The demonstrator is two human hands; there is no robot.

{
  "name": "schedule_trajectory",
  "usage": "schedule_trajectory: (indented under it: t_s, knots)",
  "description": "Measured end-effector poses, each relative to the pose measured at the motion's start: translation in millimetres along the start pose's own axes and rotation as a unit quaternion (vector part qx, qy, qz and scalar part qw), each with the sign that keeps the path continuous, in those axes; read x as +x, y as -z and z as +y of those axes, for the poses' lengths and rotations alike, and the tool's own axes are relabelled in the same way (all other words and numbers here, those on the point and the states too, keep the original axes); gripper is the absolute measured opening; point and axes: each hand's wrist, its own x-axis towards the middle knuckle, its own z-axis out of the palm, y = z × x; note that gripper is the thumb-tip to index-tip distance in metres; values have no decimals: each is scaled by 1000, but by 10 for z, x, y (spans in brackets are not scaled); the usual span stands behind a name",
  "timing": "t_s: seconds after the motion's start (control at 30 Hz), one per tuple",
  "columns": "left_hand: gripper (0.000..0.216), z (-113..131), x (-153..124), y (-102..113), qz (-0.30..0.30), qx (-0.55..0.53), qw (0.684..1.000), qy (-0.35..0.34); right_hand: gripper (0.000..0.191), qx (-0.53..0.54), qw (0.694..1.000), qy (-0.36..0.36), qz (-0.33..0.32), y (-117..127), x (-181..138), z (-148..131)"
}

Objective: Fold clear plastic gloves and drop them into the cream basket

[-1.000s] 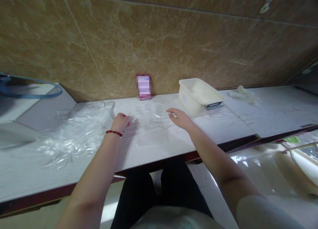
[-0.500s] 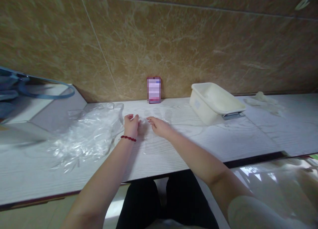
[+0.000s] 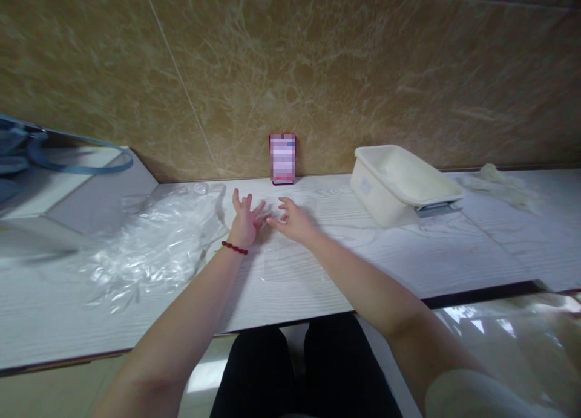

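Over the white wood-grain table, my left hand, with a dark red bead bracelet at the wrist, is open with its fingers spread. My right hand is open too, fingers apart and slightly curled, its lowest fingertips close to the left hand. Beneath both hands lies a flat clear plastic bag, faint against the wood. Whether any fingertip touches the thin plastic is hard to make out. Left of my left hand spreads a crumpled pile of clear plastic bags.
A phone leans upright against the brown marbled wall. To the right stands a cream plastic bin, with crumpled pale gloves or plastic beyond it. At far left, a blue strap hangs over a white box.
My left hand's fingers have spread out and point up more. My right hand's fingers have opened apart. The view has shifted slightly; the bag and pile stay in place.
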Motion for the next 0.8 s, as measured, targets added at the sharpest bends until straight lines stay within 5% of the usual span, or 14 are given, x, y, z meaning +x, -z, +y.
schedule_trajectory:
  t_s: [0.23,0.53,0.8]
  knots:
    - [80,22,-94,-61,-133,13,991,29,82,58,997,-29,-34,20,-3,-58]
    - [86,23,-156,-67,-132,146,980,-8,97,134,987,-20,-90,78,11,-65]
    - [86,-36,-149,30,-250,203,942,-97,61,167,972,-32,-161,195,88,-47]
